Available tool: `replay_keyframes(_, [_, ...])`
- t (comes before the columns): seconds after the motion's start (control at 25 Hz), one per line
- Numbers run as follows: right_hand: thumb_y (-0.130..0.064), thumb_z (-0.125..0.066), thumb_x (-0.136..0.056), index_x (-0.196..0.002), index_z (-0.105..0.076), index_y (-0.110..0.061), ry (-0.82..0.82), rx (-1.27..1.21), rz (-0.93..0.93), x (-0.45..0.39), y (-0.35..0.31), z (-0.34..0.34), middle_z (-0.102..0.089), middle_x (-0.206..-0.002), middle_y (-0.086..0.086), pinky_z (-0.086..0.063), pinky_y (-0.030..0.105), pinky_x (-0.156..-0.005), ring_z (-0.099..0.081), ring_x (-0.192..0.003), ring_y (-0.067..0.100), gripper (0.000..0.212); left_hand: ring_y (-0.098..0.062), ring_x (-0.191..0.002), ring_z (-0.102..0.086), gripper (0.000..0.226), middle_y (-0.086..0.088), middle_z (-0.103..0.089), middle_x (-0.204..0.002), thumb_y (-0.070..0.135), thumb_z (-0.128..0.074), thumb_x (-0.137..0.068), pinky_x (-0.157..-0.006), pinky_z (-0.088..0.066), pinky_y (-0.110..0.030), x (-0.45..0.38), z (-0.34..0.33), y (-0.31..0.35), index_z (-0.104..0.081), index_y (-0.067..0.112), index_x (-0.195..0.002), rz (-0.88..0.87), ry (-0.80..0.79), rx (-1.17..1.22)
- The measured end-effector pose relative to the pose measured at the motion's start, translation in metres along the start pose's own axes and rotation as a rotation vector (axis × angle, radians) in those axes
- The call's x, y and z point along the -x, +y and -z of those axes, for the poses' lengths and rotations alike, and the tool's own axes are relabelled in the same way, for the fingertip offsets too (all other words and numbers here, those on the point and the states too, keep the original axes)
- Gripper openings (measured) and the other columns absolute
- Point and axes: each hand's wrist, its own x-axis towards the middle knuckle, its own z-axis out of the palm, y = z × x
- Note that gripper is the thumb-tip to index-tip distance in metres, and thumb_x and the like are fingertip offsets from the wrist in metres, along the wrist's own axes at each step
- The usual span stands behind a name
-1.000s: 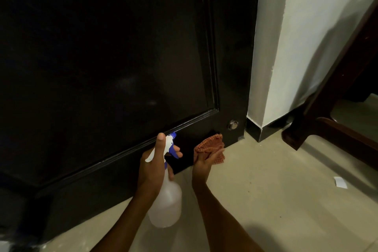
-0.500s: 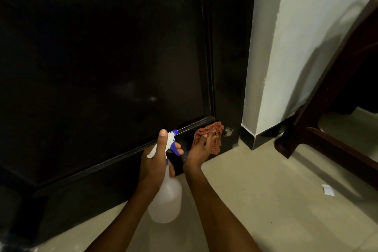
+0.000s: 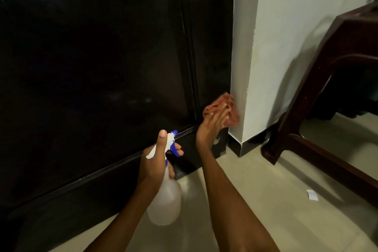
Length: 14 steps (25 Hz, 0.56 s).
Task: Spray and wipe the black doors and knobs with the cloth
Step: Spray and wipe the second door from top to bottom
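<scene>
A glossy black door (image 3: 98,71) fills the left and middle of the head view. My right hand (image 3: 210,127) presses an orange checked cloth (image 3: 219,107) flat against the door's right edge, next to the white wall corner, with straight fingers. A small metal knob (image 3: 216,141) low on the door peeks out just below that hand. My left hand (image 3: 157,161) grips the neck of a translucent spray bottle (image 3: 165,200) with a white and blue trigger head, its nozzle pointing at the door's lower moulding.
A white wall corner (image 3: 266,47) with a dark skirting stands right of the door. A dark brown wooden furniture frame (image 3: 319,92) sits at the right on the beige tiled floor (image 3: 266,200). A small white scrap of paper (image 3: 312,195) lies on the floor.
My right hand has slid the cloth up and to the right along the door's edge, from beside the knob to above it. The bottle hand has stayed in place.
</scene>
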Motion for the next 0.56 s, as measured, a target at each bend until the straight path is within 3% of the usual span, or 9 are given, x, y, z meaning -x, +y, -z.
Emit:
replay_keyframes(0.08, [-0.023, -0.031, -0.113, -0.165, -0.017, -0.011, 0.006, 0.115, -0.175, 0.001, 0.035, 0.004, -0.005, -0.173, 0.013, -0.005, 0.054, -0.128, -0.003, -0.159, 0.031, 0.055, -0.021, -0.043, -0.052, 0.079, -0.013, -0.075, -0.079, 0.073, -0.034, -0.078, -0.046, -0.044, -0.029, 0.0, -0.003, -0.006, -0.072, 0.004, -0.085, 0.038, 0.01, 0.022])
replay_keyframes(0.16, [-0.049, -0.022, -0.107, -0.159, -0.035, -0.018, 0.113, 0.029, -0.429, -0.008, 0.055, 0.009, -0.039, -0.162, 0.014, -0.029, 0.058, -0.12, -0.038, -0.147, 0.037, 0.062, -0.028, -0.052, -0.055, 0.081, -0.013, -0.076, -0.08, 0.076, -0.037, -0.075, -0.049, -0.044, -0.03, -0.001, -0.003, -0.011, -0.072, 0.004, -0.087, 0.081, 0.015, 0.054])
replay_keyframes(0.24, [-0.06, -0.011, -0.098, -0.149, -0.047, -0.024, 0.248, -0.079, -0.543, -0.006, 0.047, 0.015, -0.058, -0.143, 0.008, -0.04, 0.052, -0.114, -0.057, -0.13, 0.035, 0.072, -0.031, -0.059, -0.059, 0.084, -0.013, -0.076, -0.081, 0.078, -0.038, -0.073, -0.051, -0.046, -0.032, -0.001, -0.002, -0.014, -0.073, 0.003, -0.088, 0.096, 0.005, 0.047])
replay_keyframes(0.36, [-0.031, -0.033, -0.113, -0.149, -0.051, -0.011, 0.308, -0.288, -0.535, 0.01, 0.008, 0.01, -0.054, -0.147, 0.013, -0.037, 0.037, -0.112, -0.052, -0.133, 0.033, 0.045, -0.029, -0.053, -0.056, 0.083, -0.012, -0.076, -0.081, 0.077, -0.035, -0.074, -0.05, -0.046, -0.032, -0.001, 0.005, -0.01, -0.072, 0.004, -0.088, 0.093, 0.028, 0.039])
replay_keyframes(0.48, [-0.028, -0.039, -0.112, -0.158, -0.039, -0.018, 0.248, -0.296, -0.216, 0.028, -0.018, -0.002, -0.036, -0.165, 0.009, -0.027, 0.045, -0.125, -0.03, -0.153, 0.029, 0.047, -0.024, -0.041, -0.05, 0.082, -0.012, -0.076, -0.08, 0.075, -0.031, -0.08, -0.048, -0.045, -0.03, -0.002, 0.015, -0.001, -0.072, 0.004, -0.086, 0.015, 0.038, 0.009])
replay_keyframes(0.56, [-0.034, -0.038, -0.111, -0.159, -0.03, -0.028, 0.148, -0.237, 0.033, 0.032, -0.041, -0.009, -0.023, -0.169, -0.004, -0.013, 0.047, -0.129, -0.011, -0.157, 0.016, 0.049, -0.026, -0.041, -0.049, 0.079, -0.013, -0.076, -0.08, 0.072, -0.032, -0.084, -0.048, -0.045, -0.031, -0.001, 0.021, 0.005, -0.072, 0.004, -0.084, -0.033, 0.062, 0.033])
